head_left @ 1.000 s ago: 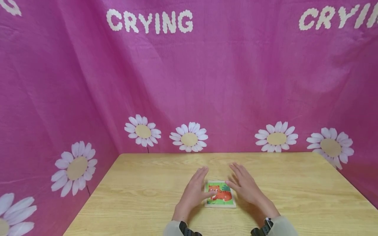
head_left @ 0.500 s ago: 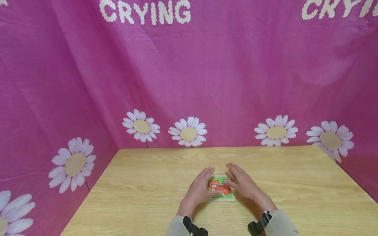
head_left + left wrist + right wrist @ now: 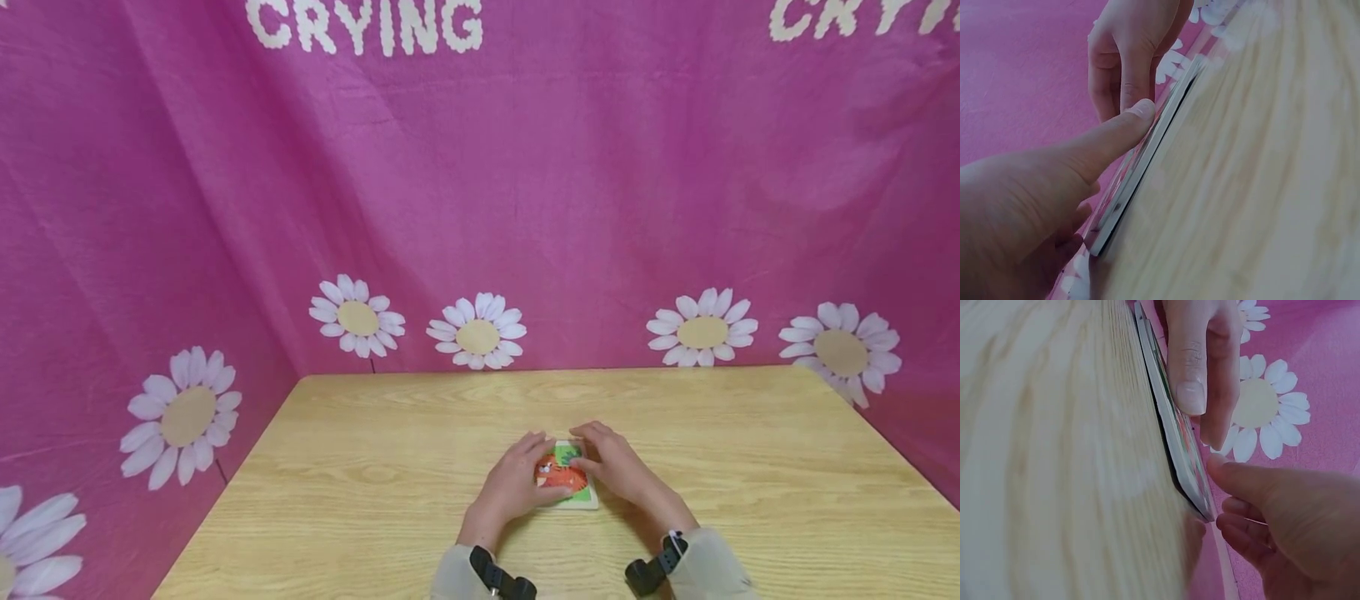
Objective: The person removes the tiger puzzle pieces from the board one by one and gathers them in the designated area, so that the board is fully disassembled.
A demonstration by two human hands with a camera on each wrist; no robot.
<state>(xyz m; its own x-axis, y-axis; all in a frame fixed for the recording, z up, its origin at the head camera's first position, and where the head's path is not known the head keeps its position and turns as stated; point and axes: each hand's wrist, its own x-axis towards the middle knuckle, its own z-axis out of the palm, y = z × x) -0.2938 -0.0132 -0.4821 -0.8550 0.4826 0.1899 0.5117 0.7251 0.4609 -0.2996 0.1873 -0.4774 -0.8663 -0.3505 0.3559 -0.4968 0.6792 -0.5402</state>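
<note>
A small square tiger picture puzzle (image 3: pixel 561 478) with a pale rim lies flat on the wooden table, between both hands. My left hand (image 3: pixel 516 483) curves around its left side, thumb extended over the picture's lower part and fingers near the far left corner. On the other side my right hand (image 3: pixel 624 468) has its thumb over the green leaf area and its fingers by the far right edge. In the left wrist view the puzzle's thin edge (image 3: pixel 1147 159) shows under the left thumb. The right wrist view has the right fingers (image 3: pixel 1244 540) beside one corner; contact is unclear.
The pale wooden table (image 3: pixel 360 500) extends around the hands. A pink curtain (image 3: pixel 585 183) with daisies and lettering hangs behind the table and along its left side. Dark camera straps (image 3: pixel 504 575) sit on both wrists.
Both hands have moved inward over the puzzle, the left one to the right, and cover more of it. The head view has tilted slightly down.
</note>
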